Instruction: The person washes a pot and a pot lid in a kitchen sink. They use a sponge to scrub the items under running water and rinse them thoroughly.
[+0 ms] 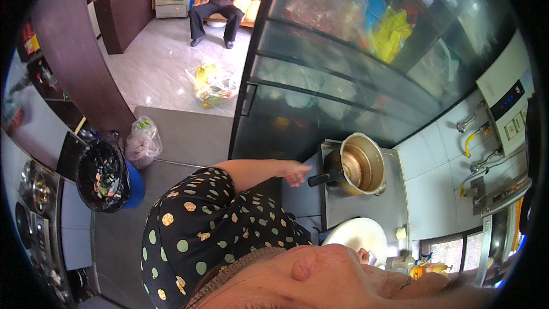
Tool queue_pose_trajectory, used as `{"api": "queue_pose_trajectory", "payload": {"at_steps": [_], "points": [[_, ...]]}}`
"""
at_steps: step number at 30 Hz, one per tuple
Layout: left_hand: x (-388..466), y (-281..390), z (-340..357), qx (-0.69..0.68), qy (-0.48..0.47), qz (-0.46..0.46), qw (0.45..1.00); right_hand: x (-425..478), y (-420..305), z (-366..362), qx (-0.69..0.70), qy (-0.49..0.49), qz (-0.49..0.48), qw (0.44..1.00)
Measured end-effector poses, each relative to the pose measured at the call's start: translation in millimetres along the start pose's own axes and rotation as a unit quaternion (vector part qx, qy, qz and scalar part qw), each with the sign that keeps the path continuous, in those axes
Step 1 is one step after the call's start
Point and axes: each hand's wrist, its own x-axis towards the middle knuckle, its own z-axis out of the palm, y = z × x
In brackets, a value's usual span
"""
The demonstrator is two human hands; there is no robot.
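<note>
My left hand (297,173) is stretched out with loosely curled fingers and nothing in it, just short of the black handle of a metal pot. This pot (363,164), likely a pressure cooker body without a lid, stands tilted on the steel counter (351,210), its inside stained brown. Lower down, a round white board or basin (358,234) lies at the counter's edge. Fingers of my right hand (363,256) show over it, beside a small pale object (372,259); my face hides the rest, and whether they grip it cannot be told.
Behind the pot stands a dark-framed glass partition (300,128). A blue bin (136,186) with a black liner and a clear bag (143,143) are on the floor, a stove (40,219) at far left. Beyond the doorway, a seated person (219,0) eats near another bag (212,86).
</note>
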Motion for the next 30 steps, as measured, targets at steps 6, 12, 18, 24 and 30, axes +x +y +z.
{"api": "queue_pose_trajectory", "payload": {"at_steps": [6, 12, 18, 24, 30], "points": [[-93.6, -194.9, -157.2, 0.286, 0.164, -0.167, 0.929, -44.5, 19.8, 26.6, -0.093, 0.092, -0.072, 0.989], [-283.5, -328.9, -233.7, 0.339, 0.296, -0.383, 0.807, -94.9, -17.9, 78.9, -0.076, 0.061, -0.108, 0.989], [-334.9, -348.1, -227.8, 0.363, 0.267, -0.403, 0.797, -152.9, 1.9, 102.6, -0.074, 0.035, -0.074, 0.994], [-251.1, -303.0, -198.5, 0.483, 0.164, -0.222, 0.831, -197.1, 38.3, 90.4, -0.108, 0.034, -0.046, 0.992], [-179.9, -248.2, -181.0, 0.633, 0.006, -0.068, 0.771, -286.6, -3.1, 68.1, -0.125, 0.048, 0.000, 0.991]]}}
